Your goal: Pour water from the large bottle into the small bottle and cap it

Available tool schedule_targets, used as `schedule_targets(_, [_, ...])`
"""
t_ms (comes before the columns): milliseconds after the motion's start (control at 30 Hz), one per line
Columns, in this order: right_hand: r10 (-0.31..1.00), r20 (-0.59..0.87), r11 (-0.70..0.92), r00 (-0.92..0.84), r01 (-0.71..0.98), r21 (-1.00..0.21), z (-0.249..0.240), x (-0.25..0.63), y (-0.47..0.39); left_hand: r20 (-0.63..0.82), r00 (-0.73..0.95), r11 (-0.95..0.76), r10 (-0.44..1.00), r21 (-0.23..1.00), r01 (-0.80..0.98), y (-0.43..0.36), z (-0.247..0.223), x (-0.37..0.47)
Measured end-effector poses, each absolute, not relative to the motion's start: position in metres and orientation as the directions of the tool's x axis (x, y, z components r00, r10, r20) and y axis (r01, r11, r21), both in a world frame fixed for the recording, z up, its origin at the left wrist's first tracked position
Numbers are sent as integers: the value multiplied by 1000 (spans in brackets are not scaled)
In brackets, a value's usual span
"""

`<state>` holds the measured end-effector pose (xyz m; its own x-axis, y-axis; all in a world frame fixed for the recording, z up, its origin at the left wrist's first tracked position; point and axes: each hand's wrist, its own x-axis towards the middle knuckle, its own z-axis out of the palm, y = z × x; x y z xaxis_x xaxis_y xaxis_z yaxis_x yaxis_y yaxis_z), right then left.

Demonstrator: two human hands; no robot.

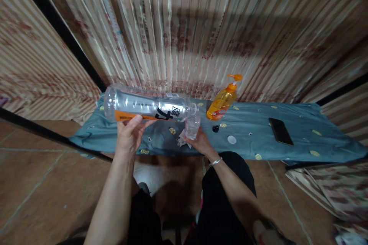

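My left hand [130,132] is wrapped round a large clear plastic bottle [140,104] with a silver and orange label. The bottle lies almost level in the air, its neck pointing right. At its mouth is a small clear container [192,125], gripped by my right hand [202,142]. The neck and the container's rim overlap in view; whether they touch I cannot tell. Under the container, a crumpled pale tissue [183,138] shows by my right fingers. To the right on the cloth lie a small black cap [215,128] and a white round disc [231,139].
An orange pump bottle [222,102] stands behind the cap. A black phone [281,131] lies at the right on the teal cloth [247,122] with yellow prints. Striped curtains [184,26] hang behind, and dark frame poles [57,26] slant at both sides.
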<state>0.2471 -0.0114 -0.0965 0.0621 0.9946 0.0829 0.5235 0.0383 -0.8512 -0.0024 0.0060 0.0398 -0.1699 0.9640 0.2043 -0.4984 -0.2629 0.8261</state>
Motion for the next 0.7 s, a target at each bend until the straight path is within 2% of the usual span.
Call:
schedule_targets(267, [995,76,35,61,501,-865,-98,245,-11,195,-168,-254,966,835,-489,4,40,-4])
schedule_targets(433, [987,135,70,87,522,-850,-100,245,-11,182,-163,-239,970,845,-479,4,40,-7])
schedule_targets(700, [990,107,57,88,449,-892,-96,243,-9,157,-142,-205,977,872,-444,8,39,-12])
